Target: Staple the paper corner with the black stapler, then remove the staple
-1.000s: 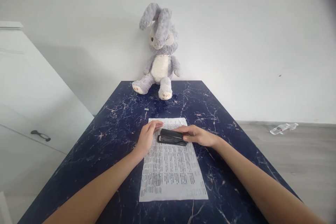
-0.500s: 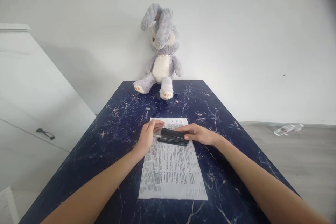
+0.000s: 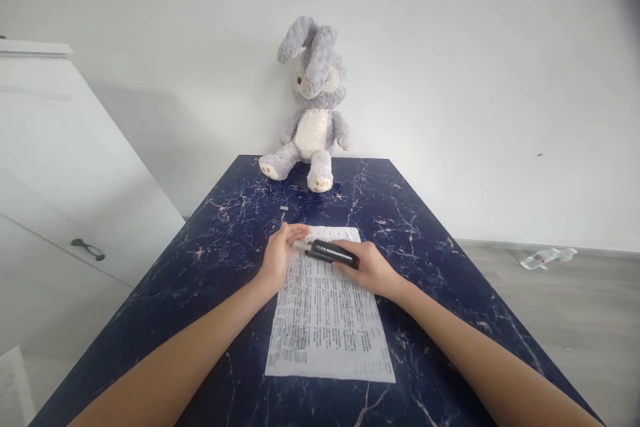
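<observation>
A printed paper sheet (image 3: pixel 327 317) lies on the dark blue marbled table (image 3: pixel 210 260). My right hand (image 3: pixel 369 268) is closed round a black stapler (image 3: pixel 330 252) and holds it over the sheet's far left corner, silver tip pointing left. My left hand (image 3: pixel 278 255) rests at that corner, fingers stretched toward the stapler's tip and touching the paper edge. A small strip of staples (image 3: pixel 285 208) lies on the table just beyond the sheet.
A grey plush rabbit (image 3: pixel 311 107) sits at the table's far edge against the white wall. A white cabinet (image 3: pixel 60 173) with a dark handle stands to the left. An empty plastic bottle (image 3: pixel 547 257) lies on the grey floor at right.
My right hand has lifted the stapler off the paper and swung it toward the far left corner. My left hand has shifted slightly forward to that corner.
</observation>
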A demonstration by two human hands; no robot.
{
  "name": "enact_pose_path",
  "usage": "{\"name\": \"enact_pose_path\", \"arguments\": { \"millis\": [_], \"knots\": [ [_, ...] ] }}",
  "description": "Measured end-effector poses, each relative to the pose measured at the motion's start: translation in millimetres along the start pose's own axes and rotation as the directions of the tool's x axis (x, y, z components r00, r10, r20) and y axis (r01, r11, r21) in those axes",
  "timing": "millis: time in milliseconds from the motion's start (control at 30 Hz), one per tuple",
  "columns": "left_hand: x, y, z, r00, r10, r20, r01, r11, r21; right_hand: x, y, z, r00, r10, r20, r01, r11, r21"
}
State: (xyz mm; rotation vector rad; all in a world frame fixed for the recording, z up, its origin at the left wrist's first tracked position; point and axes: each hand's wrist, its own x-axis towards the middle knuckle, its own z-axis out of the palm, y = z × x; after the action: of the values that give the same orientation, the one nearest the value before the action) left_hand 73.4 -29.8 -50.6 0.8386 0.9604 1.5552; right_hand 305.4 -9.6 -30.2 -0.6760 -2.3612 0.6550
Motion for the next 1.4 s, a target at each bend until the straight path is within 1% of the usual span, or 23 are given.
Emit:
{"name": "enact_pose_path", "arguments": {
  "millis": [67, 133, 200, 267, 367, 467, 500, 567, 633, 667, 700, 767, 800, 867, 900, 967, 1033, 1067, 1167, 1233, 1267, 1333, 1400],
  "knots": [
    [1, 4, -1, 0.996, -0.088, 0.030, 0.092, 0.984, -0.150, -2, 3, -1, 0.978, -0.152, -0.144, 0.123, 0.974, -0.193],
    [2, 6, -3, 0.972, -0.205, 0.113, 0.228, 0.941, -0.250, -4, 4, -5, 0.940, -0.290, -0.180, 0.195, 0.890, -0.413],
    [2, 7, -3, 0.941, -0.270, 0.206, 0.320, 0.909, -0.268, -6, 2, -9, 0.934, -0.340, -0.108, 0.223, 0.793, -0.567],
    [2, 6, -3, 0.924, -0.274, 0.267, 0.339, 0.911, -0.237, -6, -3, -13, 0.939, -0.343, -0.005, 0.261, 0.724, -0.638],
    [1, 5, -1, 0.927, -0.252, 0.277, 0.304, 0.939, -0.163, -4, -10, -14, 0.929, -0.359, 0.088, 0.328, 0.692, -0.643],
    [1, 6, 0, 0.936, -0.245, 0.253, 0.279, 0.954, -0.111, -1, -11, -9, 0.925, -0.371, 0.078, 0.338, 0.714, -0.613],
    [1, 7, 1, 0.939, -0.243, 0.245, 0.275, 0.956, -0.104, 0, -10, -8, 0.930, -0.364, 0.046, 0.317, 0.734, -0.601],
    [2, 8, 1, 0.942, -0.242, 0.233, 0.272, 0.956, -0.107, 1, -7, -6, 0.945, -0.315, -0.087, 0.221, 0.814, -0.538],
    [2, 8, 1, 0.951, -0.232, 0.205, 0.261, 0.957, -0.127, 1, -4, -8, 0.950, -0.175, -0.258, 0.066, 0.922, -0.381],
    [3, 7, 0, 0.959, -0.221, 0.178, 0.246, 0.959, -0.138, 1, -2, -11, 0.949, -0.072, -0.307, -0.016, 0.961, -0.275],
    [3, 7, 0, 0.968, -0.206, 0.141, 0.226, 0.963, -0.145, 1, 0, -14, 0.948, 0.038, -0.315, -0.097, 0.980, -0.173],
    [3, 7, -2, 0.986, -0.154, 0.062, 0.160, 0.980, -0.115, 1, 5, -19, 0.939, 0.229, -0.256, -0.245, 0.969, -0.031],
    [3, 8, -3, 0.993, -0.108, 0.037, 0.110, 0.992, -0.055, 1, 8, -22, 0.930, 0.296, -0.217, -0.302, 0.953, 0.006],
    [0, 12, -5, 0.998, 0.039, 0.045, -0.047, 0.982, 0.185, 0, 13, -23, 0.912, 0.376, -0.162, -0.376, 0.926, 0.036],
    [-2, 15, -6, 0.988, 0.125, 0.094, -0.150, 0.927, 0.344, 0, 15, -22, 0.908, 0.394, -0.145, -0.392, 0.919, 0.041],
    [-7, 23, -7, 0.934, 0.213, 0.286, -0.350, 0.703, 0.619, 0, 18, -19, 0.911, 0.395, -0.117, -0.392, 0.919, 0.046],
    [-12, 28, -8, 0.853, 0.143, 0.501, -0.504, 0.471, 0.724, 0, 19, -14, 0.922, 0.372, -0.110, -0.370, 0.928, 0.045],
    [-13, 30, -8, 0.809, 0.081, 0.582, -0.563, 0.387, 0.730, 0, 20, -12, 0.927, 0.359, -0.111, -0.356, 0.933, 0.042],
    [-15, 29, -8, 0.715, -0.072, 0.695, -0.664, 0.242, 0.708, 0, 22, -7, 0.940, 0.325, -0.105, -0.324, 0.946, 0.028],
    [-14, 27, -9, 0.691, -0.119, 0.713, -0.682, 0.219, 0.698, 0, 23, -6, 0.951, 0.297, -0.089, -0.298, 0.955, 0.007],
    [-13, 26, -9, 0.686, -0.118, 0.718, -0.683, 0.235, 0.691, 1, 23, -7, 0.958, 0.272, -0.090, -0.274, 0.962, -0.014],
    [-13, 24, -7, 0.691, -0.065, 0.720, -0.670, 0.315, 0.672, 0, 20, -9, 0.972, 0.183, -0.148, -0.198, 0.976, -0.091],
    [-15, 23, -4, 0.719, 0.011, 0.695, -0.631, 0.431, 0.646, -1, 13, -13, 0.965, 0.041, -0.259, -0.099, 0.972, -0.214]
  ]
}}
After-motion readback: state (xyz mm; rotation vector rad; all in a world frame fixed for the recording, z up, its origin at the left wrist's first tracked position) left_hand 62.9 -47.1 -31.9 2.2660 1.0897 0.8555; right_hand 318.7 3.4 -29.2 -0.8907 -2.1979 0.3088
